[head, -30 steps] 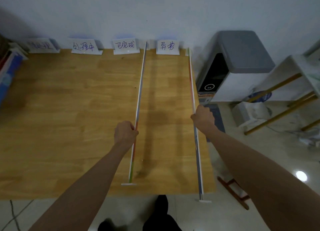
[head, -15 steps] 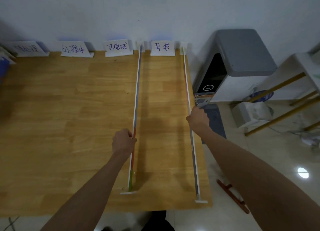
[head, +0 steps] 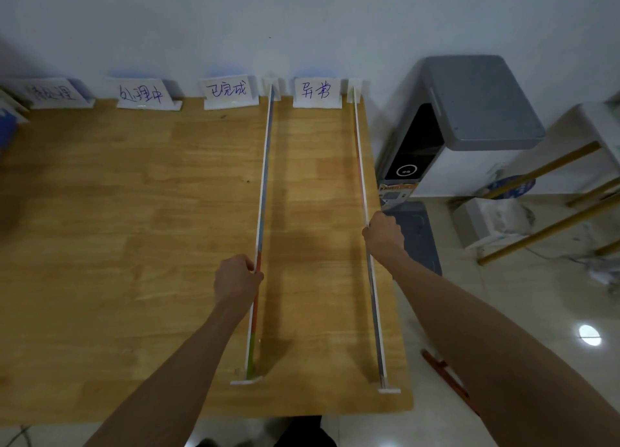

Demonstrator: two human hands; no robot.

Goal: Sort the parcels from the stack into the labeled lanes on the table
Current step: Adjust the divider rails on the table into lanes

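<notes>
Two thin upright divider boards run front to back on the wooden table. My left hand grips the left divider near its middle. My right hand grips the right divider, which stands along the table's right edge. Several handwritten lane labels stand against the wall: one at the far left, a second, a third and a fourth between the two dividers. A blue parcel shows only partly at the left edge.
A grey and white machine stands on the floor right of the table. Further right are a white shelf with yellow rails and bags. A red tool lies on the floor by the table's corner.
Both dividers slid away from me toward the wall, so the right one's near foot now stands on the table instead of overhanging the front edge. The camera has turned slightly right.
</notes>
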